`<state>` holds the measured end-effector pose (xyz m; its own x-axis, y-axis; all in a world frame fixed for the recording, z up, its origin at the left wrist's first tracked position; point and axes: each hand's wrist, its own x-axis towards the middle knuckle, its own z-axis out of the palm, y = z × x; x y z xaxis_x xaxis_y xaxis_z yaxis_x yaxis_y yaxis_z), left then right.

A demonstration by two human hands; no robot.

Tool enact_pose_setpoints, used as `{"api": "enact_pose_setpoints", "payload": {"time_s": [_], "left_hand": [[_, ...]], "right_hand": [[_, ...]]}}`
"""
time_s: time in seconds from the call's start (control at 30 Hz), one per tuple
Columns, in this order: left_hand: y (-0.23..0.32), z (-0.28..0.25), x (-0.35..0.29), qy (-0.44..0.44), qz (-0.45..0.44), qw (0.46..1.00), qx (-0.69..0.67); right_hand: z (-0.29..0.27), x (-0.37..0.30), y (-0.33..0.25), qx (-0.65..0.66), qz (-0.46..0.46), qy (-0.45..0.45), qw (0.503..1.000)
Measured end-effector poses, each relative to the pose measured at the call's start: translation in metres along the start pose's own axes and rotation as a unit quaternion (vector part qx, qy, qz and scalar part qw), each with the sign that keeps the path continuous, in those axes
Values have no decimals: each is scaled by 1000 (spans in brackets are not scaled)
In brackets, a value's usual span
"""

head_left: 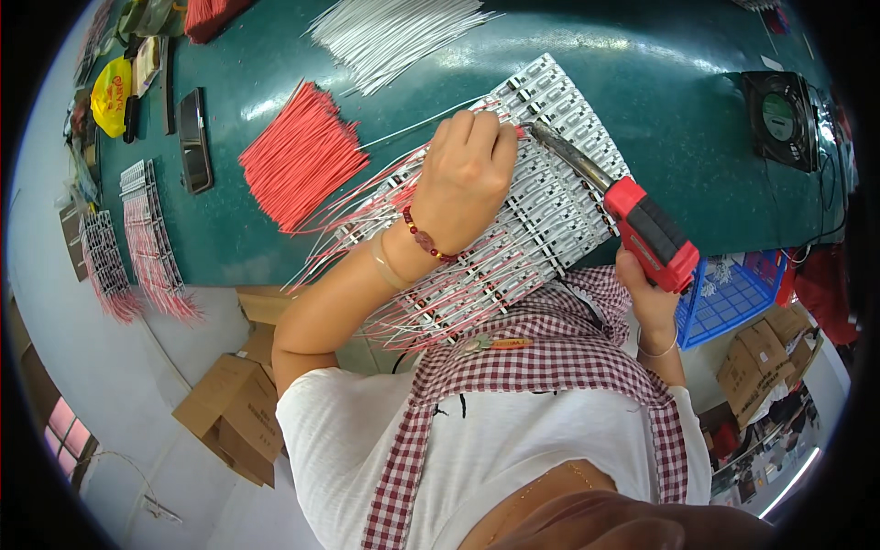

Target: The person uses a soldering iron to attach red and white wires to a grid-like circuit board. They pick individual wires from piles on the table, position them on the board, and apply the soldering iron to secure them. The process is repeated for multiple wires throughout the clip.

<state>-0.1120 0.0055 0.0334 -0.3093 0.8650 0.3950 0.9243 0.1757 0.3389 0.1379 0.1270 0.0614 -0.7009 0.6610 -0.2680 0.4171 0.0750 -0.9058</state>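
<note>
Right now, the two hands are apart, working from either side of one patch of circuit boards. The left hand (pixel 467 170) is over the boards with its fingers curled inward; its fingertips are hidden from me, so I cannot tell what they pinch. A beaded bracelet (pixel 423 240) and a pale bangle (pixel 385 261) circle that wrist. The right hand (pixel 646 289) is wrapped around the grip of a red and black soldering gun (pixel 653 234), whose dark metal barrel slants up and leftward, its tip just beside the left hand's fingers.

Beneath both lies the sheet of boards (pixel 568 115), small pale pieces joined in rows, set aslant at the near edge of a green table (pixel 247 69). Thin red and white wires (pixel 367 206) fan from its left part and trail past the left forearm.

Just left of the boards sits a thick bundle of red wires (pixel 302 156), with a heap of white wires (pixel 399 37) beyond it. Further left I see a dark phone (pixel 194 142), a yellow bag (pixel 111 96) and a narrow wired strip of boards (pixel 151 229). Over on the right stands a black fan (pixel 781 119); below the table edge is a blue basket (pixel 733 298), and a cardboard box (pixel 234 412) lies lower left.
</note>
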Motion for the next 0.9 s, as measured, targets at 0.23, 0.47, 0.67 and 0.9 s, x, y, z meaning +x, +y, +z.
{"api": "enact_pose_setpoints", "payload": {"time_s": [0.23, 0.47, 0.67, 0.9], "left_hand": [[0, 2, 0, -2, 1, 1000, 8], [-1, 4, 1, 1, 6, 1000, 30], [2, -2, 2, 24, 22, 999, 32], [7, 5, -5, -2, 14, 1000, -6]], "right_hand": [[0, -8, 0, 42, 2, 40, 998], [-1, -7, 6, 12, -77, 29, 997], [-3, -12, 11, 61, -35, 44, 997], [-6, -20, 27, 73, 37, 40, 996]]}}
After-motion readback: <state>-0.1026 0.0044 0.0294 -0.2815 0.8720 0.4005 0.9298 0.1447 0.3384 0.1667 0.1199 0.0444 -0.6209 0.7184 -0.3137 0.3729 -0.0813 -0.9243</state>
